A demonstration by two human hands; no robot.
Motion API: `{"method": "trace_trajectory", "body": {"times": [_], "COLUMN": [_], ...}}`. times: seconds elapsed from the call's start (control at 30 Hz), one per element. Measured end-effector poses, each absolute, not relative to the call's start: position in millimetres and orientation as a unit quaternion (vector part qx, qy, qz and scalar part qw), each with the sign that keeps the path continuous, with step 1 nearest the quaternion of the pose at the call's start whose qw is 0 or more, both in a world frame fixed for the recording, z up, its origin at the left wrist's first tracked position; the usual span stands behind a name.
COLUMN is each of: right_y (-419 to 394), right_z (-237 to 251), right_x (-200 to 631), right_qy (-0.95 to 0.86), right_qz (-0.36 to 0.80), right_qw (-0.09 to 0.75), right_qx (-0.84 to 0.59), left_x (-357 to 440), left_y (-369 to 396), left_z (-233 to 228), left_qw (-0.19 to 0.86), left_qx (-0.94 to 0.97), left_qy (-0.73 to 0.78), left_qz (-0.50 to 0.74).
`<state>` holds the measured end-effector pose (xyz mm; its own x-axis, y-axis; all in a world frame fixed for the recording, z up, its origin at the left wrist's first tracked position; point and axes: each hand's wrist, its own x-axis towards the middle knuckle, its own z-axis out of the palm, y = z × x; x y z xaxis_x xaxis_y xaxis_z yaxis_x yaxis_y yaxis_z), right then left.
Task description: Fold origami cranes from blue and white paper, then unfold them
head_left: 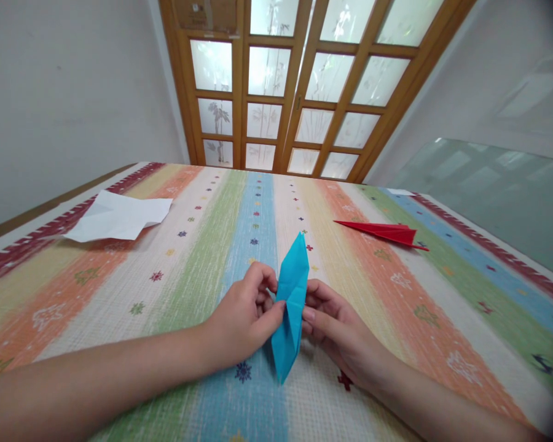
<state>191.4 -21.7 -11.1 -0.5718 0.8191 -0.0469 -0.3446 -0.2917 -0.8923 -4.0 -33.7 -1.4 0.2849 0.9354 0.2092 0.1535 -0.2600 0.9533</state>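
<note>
A long, narrow blue folded paper (291, 301), pointed at both ends, is held just above the striped tablecloth (203, 258) near the front middle. My left hand (244, 316) pinches its left edge at mid-length with thumb and fingers. From the other side my right hand (334, 328) grips the right edge, thumb on top. The lower point of the paper hangs between my two wrists.
A red folded paper (383, 232), long and pointed, lies on the cloth to the right. A crumpled white sheet (120, 217) rests at the far left. Behind the table stands a wooden glazed door (299, 86). A glass pane (488, 190) leans at the right.
</note>
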Motion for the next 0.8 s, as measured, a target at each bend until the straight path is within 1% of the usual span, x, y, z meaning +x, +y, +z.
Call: {"method": "trace_trajectory", "body": {"times": [0.3, 0.63, 0.8], "right_y": [-21.3, -23.5, -26.6], "right_z": [-12.9, -12.2, -9.6], "right_x": [194.7, 191.1, 189.4], "right_qy": [-0.48, -0.538, -0.556], "right_qz": [0.744, 0.699, 0.691], "right_qw": [0.379, 0.397, 0.4], "right_qx": [-0.268, -0.254, -0.232], "left_x": [-5.8, -5.8, -3.5], "left_y": [-30.4, -35.2, -35.1], "left_z": [7.3, 15.5, 14.7], "left_qw": [0.33, 0.324, 0.325], "left_qx": [0.758, 0.781, 0.767], "left_qy": [0.39, 0.369, 0.392], "left_qz": [0.406, 0.386, 0.389]}}
